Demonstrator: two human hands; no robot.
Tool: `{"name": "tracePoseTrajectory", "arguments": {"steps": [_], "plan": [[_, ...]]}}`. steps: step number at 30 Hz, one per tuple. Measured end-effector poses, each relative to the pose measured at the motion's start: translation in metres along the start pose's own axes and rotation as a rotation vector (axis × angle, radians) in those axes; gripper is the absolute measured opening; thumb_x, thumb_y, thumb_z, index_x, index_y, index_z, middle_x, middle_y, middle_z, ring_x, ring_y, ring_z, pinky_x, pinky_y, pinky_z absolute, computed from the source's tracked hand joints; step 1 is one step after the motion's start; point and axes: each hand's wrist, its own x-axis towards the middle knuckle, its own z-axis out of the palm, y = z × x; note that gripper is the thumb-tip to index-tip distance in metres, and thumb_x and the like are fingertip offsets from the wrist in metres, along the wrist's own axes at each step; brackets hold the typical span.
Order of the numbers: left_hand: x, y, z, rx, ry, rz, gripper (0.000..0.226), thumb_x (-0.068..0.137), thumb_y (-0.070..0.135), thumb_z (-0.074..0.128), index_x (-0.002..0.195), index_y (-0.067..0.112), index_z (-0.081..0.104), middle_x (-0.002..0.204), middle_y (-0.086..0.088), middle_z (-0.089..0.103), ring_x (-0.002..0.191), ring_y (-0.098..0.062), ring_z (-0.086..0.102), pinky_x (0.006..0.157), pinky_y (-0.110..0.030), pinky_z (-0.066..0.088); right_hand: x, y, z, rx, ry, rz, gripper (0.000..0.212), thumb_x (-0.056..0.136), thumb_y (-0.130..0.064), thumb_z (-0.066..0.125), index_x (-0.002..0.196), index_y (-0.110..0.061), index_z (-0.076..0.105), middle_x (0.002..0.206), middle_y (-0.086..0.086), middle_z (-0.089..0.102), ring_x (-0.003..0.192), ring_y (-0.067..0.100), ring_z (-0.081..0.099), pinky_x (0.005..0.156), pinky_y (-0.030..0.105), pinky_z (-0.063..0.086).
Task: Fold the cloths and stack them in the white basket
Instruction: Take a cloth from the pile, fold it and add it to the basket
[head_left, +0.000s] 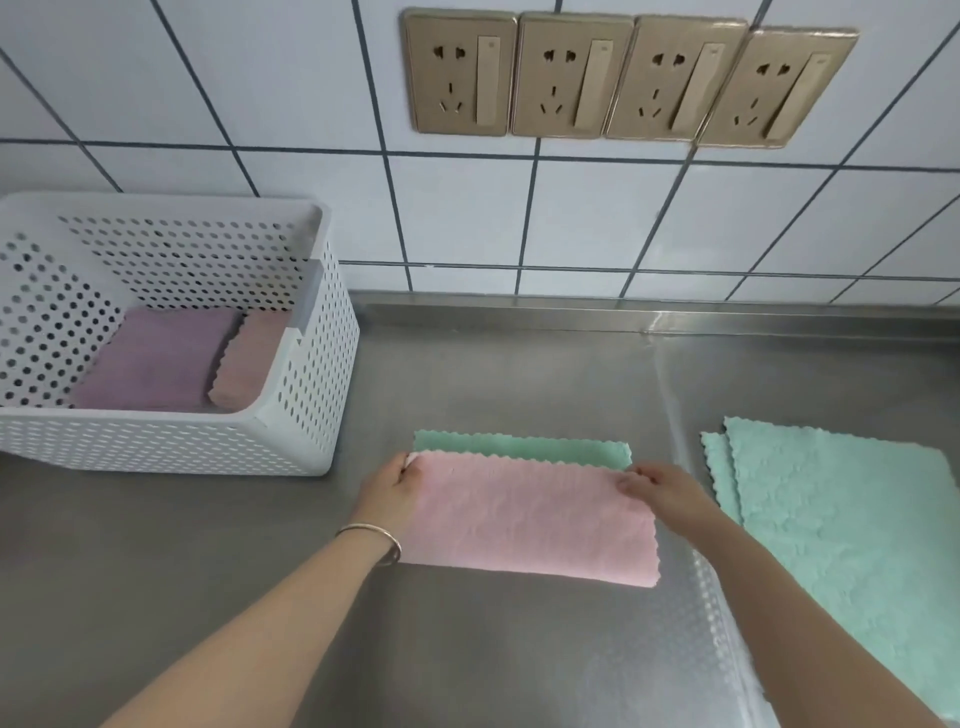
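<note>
Far left: white basket on the steel counter, perforated walls, pushed back near the tiled wall. Inside it, two folded cloths lying flat side by side: purple cloth on the left, pinkish-tan cloth on the right, edges touching.

Centre: pink cloth flat on the counter, pink face up, folded over so a strip of its green face shows along the far edge. The folded edge stops just short of the far green edge, not aligned flush.

Left hand at the cloth's far-left corner, fingers pinched together on the corner of the pink layer. Metal bangle on that wrist.

Right hand at the far-right corner, fingertips closed on the pink layer's edge there. Both forearms reach in from the near side, one on each side of the cloth.

Right: stack of green cloths lying open and unfolded on the counter, at least two, top one offset slightly so the lower one's edge shows at the left. Near the right hand but not touching it; runs out of view at the right.

Above, on the wall: row of four gold wall sockets.
</note>
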Motion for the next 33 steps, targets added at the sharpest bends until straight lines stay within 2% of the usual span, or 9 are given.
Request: {"name": "tracePoseTrajectory", "arguments": {"steps": [5, 10, 15, 18, 25, 27, 29, 31, 33], "plan": [[0.027, 0.01, 0.005, 0.008, -0.004, -0.053, 0.054, 0.074, 0.044, 0.028, 0.106, 0.013, 0.058, 0.102, -0.006, 0.061, 0.096, -0.025, 0.055, 0.078, -0.029, 0.037, 0.03, -0.011, 0.0, -0.023, 0.046, -0.011, 0.023, 0.088, -0.019, 0.054, 0.066, -0.012, 0.052, 0.064, 0.0, 0.049, 0.063, 0.017, 0.045, 0.057, 0.029, 0.031], [0.043, 0.007, 0.013, 0.05, 0.032, -0.068, 0.027, 0.093, 0.035, 0.033, 0.096, 0.017, 0.054, 0.099, -0.007, 0.06, 0.094, -0.026, 0.055, 0.081, -0.032, 0.039, 0.05, -0.012, 0.003, -0.137, 0.079, -0.021, 0.025, 0.088, -0.022, 0.054, 0.067, -0.012, 0.047, 0.062, 0.002, 0.047, 0.061, 0.019, 0.043, 0.053, 0.027, 0.032], [0.05, 0.006, 0.019, 0.262, 0.124, -0.026, 0.024, 0.096, 0.025, 0.037, 0.084, 0.008, 0.048, 0.094, -0.022, 0.061, 0.088, -0.037, 0.055, 0.073, -0.036, 0.04, 0.058, -0.012, 0.011, -0.183, 0.105, 0.0, 0.02, 0.09, -0.023, 0.051, 0.075, -0.009, 0.052, 0.062, 0.002, 0.048, 0.063, 0.02, 0.045, 0.052, 0.022, 0.032], [0.051, 0.005, 0.02, 0.323, 0.146, -0.027, 0.026, 0.097, 0.025, 0.035, 0.09, 0.004, 0.05, 0.094, -0.023, 0.061, 0.087, -0.039, 0.055, 0.073, -0.04, 0.042, 0.057, -0.014, 0.015, -0.156, 0.153, 0.022, 0.021, 0.09, -0.02, 0.05, 0.079, -0.003, 0.054, 0.065, 0.006, 0.049, 0.062, 0.021, 0.042, 0.05, 0.023, 0.03], [0.05, 0.003, 0.023, 0.315, 0.214, -0.039, 0.022, 0.098, 0.025, 0.037, 0.084, 0.008, 0.041, 0.082, -0.016, 0.054, 0.07, -0.028, 0.045, 0.063, -0.033, 0.033, 0.056, -0.012, 0.02, -0.11, 0.205, 0.02, 0.019, 0.09, -0.019, 0.05, 0.089, -0.004, 0.061, 0.073, 0.008, 0.056, 0.068, 0.022, 0.047, 0.052, 0.023, 0.034], [0.048, 0.004, 0.023, 0.338, 0.203, -0.042, 0.024, 0.097, 0.027, 0.038, 0.088, 0.006, 0.045, 0.081, -0.014, 0.055, 0.069, -0.029, 0.048, 0.062, -0.033, 0.036, 0.056, -0.012, 0.022, -0.112, 0.217, 0.018, 0.018, 0.089, -0.019, 0.05, 0.094, -0.006, 0.062, 0.076, 0.006, 0.059, 0.069, 0.022, 0.05, 0.055, 0.029, 0.035], [0.047, 0.005, 0.023, 0.346, 0.185, -0.041, 0.026, 0.096, 0.03, 0.041, 0.099, 0.005, 0.05, 0.088, -0.015, 0.059, 0.075, -0.03, 0.053, 0.066, -0.035, 0.041, 0.056, -0.012, 0.024, -0.09, 0.226, 0.017, 0.02, 0.089, -0.02, 0.052, 0.106, -0.013, 0.059, 0.088, 0.0, 0.061, 0.072, 0.019, 0.053, 0.06, 0.026, 0.037], [0.044, 0.007, 0.022, 0.294, 0.173, -0.061, 0.029, 0.094, 0.032, 0.044, 0.11, 0.008, 0.047, 0.097, -0.013, 0.059, 0.079, -0.029, 0.053, 0.069, -0.033, 0.041, 0.054, -0.013, 0.023, -0.024, 0.251, 0.044, 0.033, 0.088, -0.022, 0.054, 0.121, -0.018, 0.051, 0.104, -0.001, 0.061, 0.079, 0.019, 0.055, 0.066, 0.025, 0.039], [0.037, 0.009, 0.019, 0.164, 0.175, -0.076, 0.033, 0.092, 0.033, 0.047, 0.12, 0.015, 0.044, 0.102, -0.007, 0.057, 0.086, -0.027, 0.053, 0.074, -0.03, 0.039, 0.05, -0.012, 0.023, 0.037, 0.299, 0.1, 0.045, 0.087, -0.022, 0.056, 0.13, -0.018, 0.042, 0.105, 0.002, 0.059, 0.084, 0.023, 0.056, 0.068, 0.029, 0.043]]}}
